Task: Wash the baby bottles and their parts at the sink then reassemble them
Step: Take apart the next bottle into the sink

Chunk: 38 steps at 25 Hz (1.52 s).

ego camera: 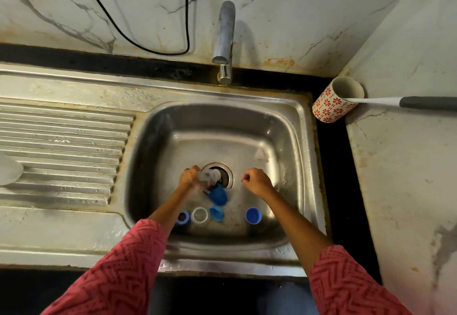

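My left hand (189,178) grips a clear baby bottle (209,176) lying over the drain (226,175) in the steel sink (291,126). My right hand (257,181) hovers to the right of the drain, fingers curled and holding nothing. On the sink floor near me lie a blue cap (218,194), a smaller blue piece (217,212), a clear ring (200,215), a blue ring (183,217) and a blue cap (253,215). A clear nipple (261,154) lies at the right of the basin.
The tap (223,42) stands behind the basin, no water running. A ribbed draining board (64,146) lies left, with a clear object (8,170) at its edge. A red-flowered cup (333,100) holding a long-handled brush (408,102) sits on the right counter.
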Available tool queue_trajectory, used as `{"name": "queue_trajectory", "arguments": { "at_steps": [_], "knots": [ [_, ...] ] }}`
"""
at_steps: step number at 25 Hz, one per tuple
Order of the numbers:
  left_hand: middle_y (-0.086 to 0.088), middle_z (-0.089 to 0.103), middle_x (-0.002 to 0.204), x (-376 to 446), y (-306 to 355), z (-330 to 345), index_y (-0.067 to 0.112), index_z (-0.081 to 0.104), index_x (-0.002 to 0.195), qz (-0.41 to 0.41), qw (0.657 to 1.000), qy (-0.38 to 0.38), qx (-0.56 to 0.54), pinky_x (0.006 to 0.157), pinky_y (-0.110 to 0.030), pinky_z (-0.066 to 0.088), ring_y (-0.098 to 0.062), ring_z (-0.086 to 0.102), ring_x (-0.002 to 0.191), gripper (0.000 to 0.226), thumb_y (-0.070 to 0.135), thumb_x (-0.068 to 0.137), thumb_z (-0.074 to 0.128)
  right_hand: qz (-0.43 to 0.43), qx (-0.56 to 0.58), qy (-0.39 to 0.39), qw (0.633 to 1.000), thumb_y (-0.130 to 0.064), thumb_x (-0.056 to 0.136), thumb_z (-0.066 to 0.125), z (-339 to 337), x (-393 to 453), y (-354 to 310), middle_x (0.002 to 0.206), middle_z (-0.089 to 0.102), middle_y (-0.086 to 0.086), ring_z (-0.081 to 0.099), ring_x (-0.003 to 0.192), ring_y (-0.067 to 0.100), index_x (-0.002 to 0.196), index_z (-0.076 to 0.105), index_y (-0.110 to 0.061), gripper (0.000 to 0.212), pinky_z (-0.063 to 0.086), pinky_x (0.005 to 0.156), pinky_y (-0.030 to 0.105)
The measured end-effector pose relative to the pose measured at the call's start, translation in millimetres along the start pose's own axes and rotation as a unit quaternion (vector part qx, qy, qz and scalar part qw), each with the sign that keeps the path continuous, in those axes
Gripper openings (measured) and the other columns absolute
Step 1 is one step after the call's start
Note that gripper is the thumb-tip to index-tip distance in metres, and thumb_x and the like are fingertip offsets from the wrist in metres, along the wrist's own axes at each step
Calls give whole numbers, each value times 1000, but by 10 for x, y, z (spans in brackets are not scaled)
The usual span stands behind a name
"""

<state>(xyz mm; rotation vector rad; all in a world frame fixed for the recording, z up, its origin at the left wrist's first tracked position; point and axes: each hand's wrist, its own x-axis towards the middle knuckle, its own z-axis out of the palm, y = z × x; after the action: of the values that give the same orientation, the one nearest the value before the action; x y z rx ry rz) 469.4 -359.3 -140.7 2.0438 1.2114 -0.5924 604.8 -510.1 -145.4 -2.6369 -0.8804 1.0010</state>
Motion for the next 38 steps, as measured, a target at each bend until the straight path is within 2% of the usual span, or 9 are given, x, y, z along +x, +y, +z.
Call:
{"name": "queue_trajectory", "arguments": {
  "at_steps": [2,6,9,12,21,27,33,36,38],
  "knots": [
    [-13,48,131,-71,-221,-81,9,42,131,-12,999,-11,43,95,-32,44,-28,51,117,64,38,80,69,2,4,-6,1000,-9,89,56,24,-21,-70,103,69,10,64,93,25,97,68,-6,15,52,82,34],
    [-16,51,130,-221,-542,-100,6,49,127,-25,970,-48,237,98,-33,41,-29,50,118,35,16,93,48,-4,9,-19,1000,-10,88,55,82,-73,-270,101,69,10,64,93,26,95,70,-8,16,52,82,33],
    [-15,39,140,-246,-552,-7,8,44,135,8,953,-47,299,105,-37,35,-32,35,130,39,13,97,38,-7,17,-22,1000,-9,88,55,107,-96,-341,99,69,10,64,92,25,93,70,-8,15,50,79,31],
    [-12,39,140,-258,-515,13,11,44,137,26,945,-49,323,104,-40,36,-31,32,131,40,16,97,40,-9,18,-23,1000,-10,89,56,138,-106,-323,99,69,10,64,92,24,93,70,-8,14,51,80,32],
    [-7,42,139,-249,-457,-30,25,47,134,77,945,-10,318,112,-51,23,-29,33,131,40,13,96,46,-20,18,-12,1000,-8,89,54,106,-125,-454,98,69,10,64,91,24,94,70,-6,17,52,79,32],
    [-8,40,140,-261,-461,-41,23,45,136,88,949,2,303,113,-54,19,-29,32,133,41,18,95,48,-39,14,-6,999,-4,87,56,93,-124,-588,101,70,7,64,91,21,95,70,-8,17,53,80,32],
    [-8,44,137,-388,-433,-183,18,45,135,93,961,31,257,111,-48,26,-28,36,129,44,25,93,53,-45,13,-1,999,-7,90,54,84,-153,-727,103,67,6,63,94,22,101,68,-14,20,53,82,31],
    [-7,49,133,-519,-428,-382,16,50,130,95,976,89,177,104,-38,38,-25,41,126,41,15,90,57,-75,14,14,997,-9,91,51,-1,-186,-958,101,67,6,64,91,24,102,67,-15,20,54,82,36],
    [-8,54,129,-629,-478,-603,15,55,126,90,979,148,107,100,-36,40,-26,46,124,35,10,91,50,-108,19,37,993,-10,90,51,-79,-202,-1244,102,68,9,63,94,27,101,68,-14,21,53,84,37]
  ]
}}
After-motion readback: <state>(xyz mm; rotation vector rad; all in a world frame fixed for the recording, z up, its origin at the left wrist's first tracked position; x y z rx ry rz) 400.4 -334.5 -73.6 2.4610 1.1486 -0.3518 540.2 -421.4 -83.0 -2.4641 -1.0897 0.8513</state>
